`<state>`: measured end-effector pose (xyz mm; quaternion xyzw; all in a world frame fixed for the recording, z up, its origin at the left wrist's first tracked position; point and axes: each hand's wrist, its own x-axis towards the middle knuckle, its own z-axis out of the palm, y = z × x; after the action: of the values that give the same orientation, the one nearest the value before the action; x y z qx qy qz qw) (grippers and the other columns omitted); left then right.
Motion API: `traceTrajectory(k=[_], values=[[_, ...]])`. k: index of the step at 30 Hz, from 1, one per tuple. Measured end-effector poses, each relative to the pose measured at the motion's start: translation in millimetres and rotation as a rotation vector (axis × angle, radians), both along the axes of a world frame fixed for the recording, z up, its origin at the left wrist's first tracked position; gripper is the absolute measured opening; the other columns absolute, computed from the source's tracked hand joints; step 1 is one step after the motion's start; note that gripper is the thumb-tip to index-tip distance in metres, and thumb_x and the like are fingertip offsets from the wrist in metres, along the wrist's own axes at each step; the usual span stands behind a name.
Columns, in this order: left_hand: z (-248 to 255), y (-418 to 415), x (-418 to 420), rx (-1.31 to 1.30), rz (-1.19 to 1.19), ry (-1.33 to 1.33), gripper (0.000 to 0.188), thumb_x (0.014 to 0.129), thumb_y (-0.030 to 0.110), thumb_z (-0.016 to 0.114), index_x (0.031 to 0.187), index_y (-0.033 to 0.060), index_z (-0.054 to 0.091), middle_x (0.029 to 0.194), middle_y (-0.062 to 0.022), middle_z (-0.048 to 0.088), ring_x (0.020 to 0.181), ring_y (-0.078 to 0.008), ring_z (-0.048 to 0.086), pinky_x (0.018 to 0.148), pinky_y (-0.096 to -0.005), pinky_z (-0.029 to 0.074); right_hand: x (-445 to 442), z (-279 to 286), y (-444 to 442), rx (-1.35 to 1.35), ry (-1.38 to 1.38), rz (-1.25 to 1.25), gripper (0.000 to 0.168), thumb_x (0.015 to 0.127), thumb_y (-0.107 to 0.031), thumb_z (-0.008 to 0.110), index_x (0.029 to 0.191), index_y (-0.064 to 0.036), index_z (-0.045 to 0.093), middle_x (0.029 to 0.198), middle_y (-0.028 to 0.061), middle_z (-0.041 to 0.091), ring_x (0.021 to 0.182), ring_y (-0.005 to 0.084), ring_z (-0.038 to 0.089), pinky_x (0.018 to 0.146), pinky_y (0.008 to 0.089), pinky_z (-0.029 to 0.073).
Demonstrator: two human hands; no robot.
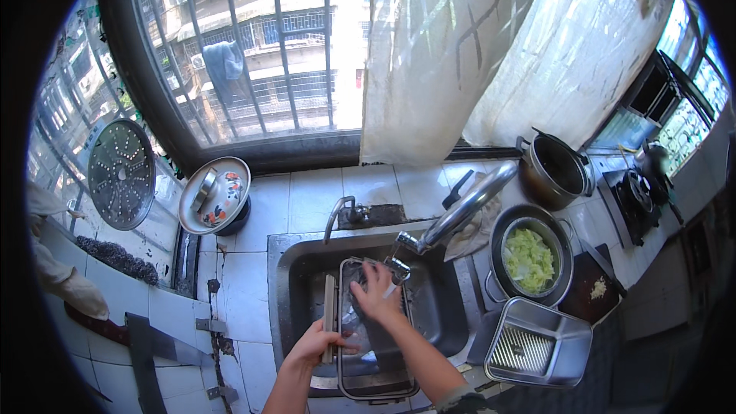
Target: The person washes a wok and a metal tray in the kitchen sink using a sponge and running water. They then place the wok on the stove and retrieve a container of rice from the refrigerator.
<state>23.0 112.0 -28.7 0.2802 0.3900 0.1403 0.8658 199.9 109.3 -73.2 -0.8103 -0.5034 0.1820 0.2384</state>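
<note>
My left hand (318,340) grips a narrow light-coloured bar (329,317) at the left edge of a clear rectangular lid or tray with a dark rim (340,376), tilted over the steel sink (443,322). My right hand (378,292) lies with fingers spread at the upper part of the clear piece, just under the chrome faucet (397,264). Whether that hand touches the surface is hard to tell. A second, thin curved tap (339,215) stands behind the sink.
Right of the sink are a pot of chopped cabbage (529,259), a rectangular steel tray (537,342), a dark cutting board (586,284) with a knife (604,269) and minced pieces, a tall pot (555,169) and a stove (629,201). A floral enamel dish (221,198) stands back left.
</note>
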Motion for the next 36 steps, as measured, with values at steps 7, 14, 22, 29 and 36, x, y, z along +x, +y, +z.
traceTrajectory(k=[7, 14, 22, 29, 36], values=[[-3, 46, -7, -0.077, -0.269, -0.006, 0.044, 0.065, -0.007, 0.054, 0.108, -0.0047, 0.046, 0.095, -0.0274, 0.057, 0.080, -0.0380, 0.061, 0.069, -0.0411, 0.052, 74, -16, -26, -0.038, 0.217, -0.544, 0.058, 0.078, -0.045, 0.051, 0.114, 0.000, 0.047, 0.108, 0.0220, 0.054, 0.095, 0.0358, 0.055, 0.080, 0.0438, 0.044], [-64, 96, 42, 0.321, -0.567, 0.271, 0.029, 0.077, 0.028, 0.065, 0.085, 0.0014, 0.059, 0.067, -0.0031, 0.058, 0.053, -0.0102, 0.054, 0.049, -0.0245, 0.044, 70, -23, -109, 0.156, 2.018, -0.634, 0.040, 0.077, -0.011, 0.050, 0.113, 0.007, 0.044, 0.107, 0.0235, 0.054, 0.093, 0.0347, 0.056, 0.083, 0.0439, 0.045], [-33, 36, 149, 1.618, -0.337, 0.644, 0.034, 0.074, 0.029, 0.057, 0.101, 0.0078, 0.056, 0.092, -0.0109, 0.057, 0.089, -0.0296, 0.053, 0.078, -0.0407, 0.040, 28, 22, -132, 0.457, 1.855, -0.645, 0.057, 0.065, 0.007, 0.043, 0.120, -0.002, 0.036, 0.110, 0.0186, 0.049, 0.100, 0.0386, 0.051, 0.084, 0.0551, 0.043], [-40, 21, 158, 1.870, -0.571, 0.267, 0.043, 0.082, 0.031, 0.049, 0.121, 0.0145, 0.047, 0.129, -0.0141, 0.039, 0.122, -0.0313, 0.031, 0.099, -0.0407, 0.026, 21, -13, -147, 0.602, 1.607, -0.967, 0.053, 0.063, 0.012, 0.042, 0.115, 0.003, 0.040, 0.103, 0.0170, 0.051, 0.092, 0.0345, 0.054, 0.074, 0.0511, 0.049], [-34, 36, 145, 1.348, -0.559, 0.521, 0.040, 0.083, 0.030, 0.045, 0.118, 0.0104, 0.046, 0.114, -0.0173, 0.050, 0.106, -0.0352, 0.045, 0.091, -0.0419, 0.033, 8, 77, -134, 0.656, 1.601, -0.917, 0.041, 0.058, 0.015, 0.046, 0.097, 0.003, 0.048, 0.094, 0.0133, 0.051, 0.087, 0.0304, 0.054, 0.073, 0.0450, 0.049]])
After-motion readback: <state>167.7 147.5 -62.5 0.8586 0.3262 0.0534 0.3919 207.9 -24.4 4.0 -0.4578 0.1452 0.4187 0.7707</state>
